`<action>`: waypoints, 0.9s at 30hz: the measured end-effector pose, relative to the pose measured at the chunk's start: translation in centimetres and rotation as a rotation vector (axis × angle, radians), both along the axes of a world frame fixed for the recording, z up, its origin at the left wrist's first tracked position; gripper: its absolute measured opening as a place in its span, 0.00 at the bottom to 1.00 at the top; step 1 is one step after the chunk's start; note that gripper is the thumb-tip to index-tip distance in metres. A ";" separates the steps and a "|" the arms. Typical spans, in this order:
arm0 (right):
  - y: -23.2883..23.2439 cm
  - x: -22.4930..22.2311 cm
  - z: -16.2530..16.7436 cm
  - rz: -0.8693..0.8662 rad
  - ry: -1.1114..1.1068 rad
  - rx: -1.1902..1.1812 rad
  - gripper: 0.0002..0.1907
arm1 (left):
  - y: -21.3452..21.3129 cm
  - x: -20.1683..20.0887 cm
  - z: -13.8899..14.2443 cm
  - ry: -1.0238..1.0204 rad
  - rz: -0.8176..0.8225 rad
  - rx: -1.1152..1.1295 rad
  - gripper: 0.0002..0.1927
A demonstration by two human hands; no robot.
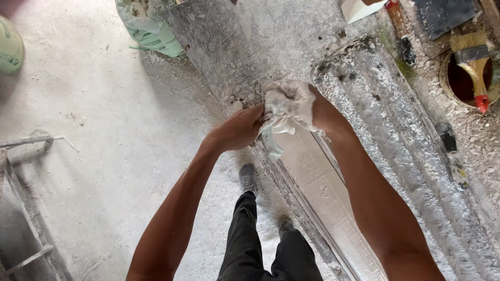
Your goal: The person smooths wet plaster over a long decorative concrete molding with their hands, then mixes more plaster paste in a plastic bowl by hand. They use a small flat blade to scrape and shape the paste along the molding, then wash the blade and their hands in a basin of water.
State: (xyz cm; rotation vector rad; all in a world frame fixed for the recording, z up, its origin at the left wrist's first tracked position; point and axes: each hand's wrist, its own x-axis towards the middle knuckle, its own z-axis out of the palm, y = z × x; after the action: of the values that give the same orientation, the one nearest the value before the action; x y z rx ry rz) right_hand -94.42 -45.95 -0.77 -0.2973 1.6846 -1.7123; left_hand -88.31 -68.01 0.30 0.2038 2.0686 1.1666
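Note:
Both hands meet over the near edge of a dusty plaster-covered workbench. My left hand is closed around one end of a wad of white, plaster-soaked fibre. Most of my right hand is hidden inside and behind the wad; it grips the other side. A strand of the wet fibre hangs down from the wad. Directly under it lies a long pale moulding, running along the bench edge toward me. A long grey ribbed mould lies beside it to the right.
A yellow-bristled brush with a red-tipped handle rests across a round container at the top right. A green sack stands on the dusty floor at the top. A metal frame is at the lower left. My legs and shoes are below.

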 end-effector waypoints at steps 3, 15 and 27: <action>-1.0 -0.2 2.2 -0.045 0.158 0.247 0.16 | 0.8 -1.0 0.6 -0.043 0.038 -0.008 0.15; 3.9 -1.3 -4.9 -0.268 0.082 -0.371 0.21 | 0.7 4.1 -6.9 0.473 0.609 -0.104 0.13; 3.6 -2.4 -9.7 -0.314 0.225 0.393 0.14 | 3.2 7.3 -12.9 0.827 0.701 -0.195 0.17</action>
State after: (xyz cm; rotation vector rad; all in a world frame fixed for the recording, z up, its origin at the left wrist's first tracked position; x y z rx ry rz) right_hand -96.85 -42.39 -10.43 -0.0415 2.2858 -1.5556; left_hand -81.02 -64.85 -12.64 -0.1964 3.1272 1.4051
